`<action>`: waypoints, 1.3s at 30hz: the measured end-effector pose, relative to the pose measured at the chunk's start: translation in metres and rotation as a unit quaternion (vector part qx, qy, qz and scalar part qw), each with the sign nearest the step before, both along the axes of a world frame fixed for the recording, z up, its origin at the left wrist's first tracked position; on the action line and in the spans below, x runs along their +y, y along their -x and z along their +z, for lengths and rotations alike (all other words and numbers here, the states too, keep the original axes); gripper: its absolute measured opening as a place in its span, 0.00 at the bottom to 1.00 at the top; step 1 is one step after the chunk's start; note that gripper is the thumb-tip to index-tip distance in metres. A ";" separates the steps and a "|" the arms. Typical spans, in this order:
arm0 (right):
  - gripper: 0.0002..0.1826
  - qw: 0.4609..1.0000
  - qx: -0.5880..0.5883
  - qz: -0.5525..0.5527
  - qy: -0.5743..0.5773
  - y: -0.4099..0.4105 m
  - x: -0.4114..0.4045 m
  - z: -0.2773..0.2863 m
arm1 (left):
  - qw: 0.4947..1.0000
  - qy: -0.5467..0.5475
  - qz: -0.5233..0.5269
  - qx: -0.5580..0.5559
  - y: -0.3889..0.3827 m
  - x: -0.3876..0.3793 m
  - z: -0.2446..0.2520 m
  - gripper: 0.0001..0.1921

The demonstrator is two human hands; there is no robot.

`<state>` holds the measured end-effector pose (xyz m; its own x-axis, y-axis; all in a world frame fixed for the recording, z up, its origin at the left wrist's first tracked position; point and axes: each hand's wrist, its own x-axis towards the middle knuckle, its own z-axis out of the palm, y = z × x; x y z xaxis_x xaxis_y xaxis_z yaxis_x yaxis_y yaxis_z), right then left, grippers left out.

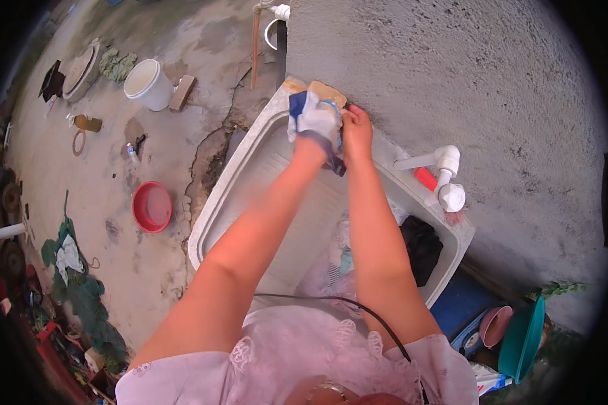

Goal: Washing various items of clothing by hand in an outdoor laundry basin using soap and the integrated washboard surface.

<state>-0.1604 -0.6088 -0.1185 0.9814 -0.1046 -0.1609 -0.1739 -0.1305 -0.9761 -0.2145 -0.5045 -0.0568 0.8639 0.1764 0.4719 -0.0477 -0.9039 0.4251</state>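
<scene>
A white and blue cloth is wrapped over my left hand at the far corner of a pale laundry sink; the cloth hides its fingers. Just right of it, my right hand has its fingers curled close to the cloth's edge; whether they pinch it is unclear. Beyond the cloth, a tan block, perhaps soap, lies on the sink's corner. Inside the basin, a black cloth lies at the right, and light-coloured wet cloths lie partly behind my right forearm.
A white plastic tap and a red object are on the right ledge, against a rough wall. On the ground at left stand a red basin and a white bucket. A teal basin is at lower right. A black cable crosses my front.
</scene>
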 end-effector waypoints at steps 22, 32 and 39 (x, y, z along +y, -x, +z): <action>0.22 1.000 0.010 -0.029 -0.007 0.014 0.054 0.030 | 0.996 -0.080 0.024 0.019 -0.045 0.084 -0.051 0.12; 0.22 0.999 -0.026 -0.018 -0.031 0.014 0.040 0.017 | 0.966 -0.229 0.055 0.106 -0.045 0.076 -0.026 0.06; 0.25 0.994 -0.015 0.014 -0.105 0.021 0.035 0.025 | 0.984 -0.174 0.017 0.042 -0.043 0.093 -0.039 0.06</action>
<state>-0.1809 -0.5736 -0.0935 0.9882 -0.0438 -0.1466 -0.1431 0.0729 -0.9870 -0.1715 -0.4116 -0.0956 0.8986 0.0460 0.4364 0.0065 -0.9958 0.0915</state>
